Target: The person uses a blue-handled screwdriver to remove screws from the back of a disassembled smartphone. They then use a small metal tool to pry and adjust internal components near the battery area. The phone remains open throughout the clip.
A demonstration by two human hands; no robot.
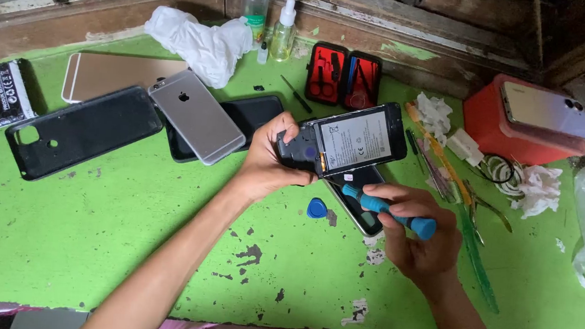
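Nearest you: your right hand (420, 238) pinches a blue precision screwdriver (390, 210), fingers closed round its handle, tip pointing up-left toward the lower edge of the opened phone (350, 142). A blue triangular pick (316, 207) lies on the green table (126, 242) just left of the tool.

Mid-field: your left hand (270, 161) grips the opened phone by its left end, fingers wrapped over the camera end, holding it tilted above the table with the battery face toward you. Under it lies another dark phone (362, 201), flat.

Handling judgement: the opened phone looks light and stiff, but the exposed battery and board are fragile; hold by the frame edges, not the battery face. The screwdriver is small and light; a fingertip pinch suits it.

Farther: a silver phone (196, 116) rests face-down over a dark case; a black back cover (83, 130) left of it; a red tool case (344, 76) and small bottles (283, 31) at the back.
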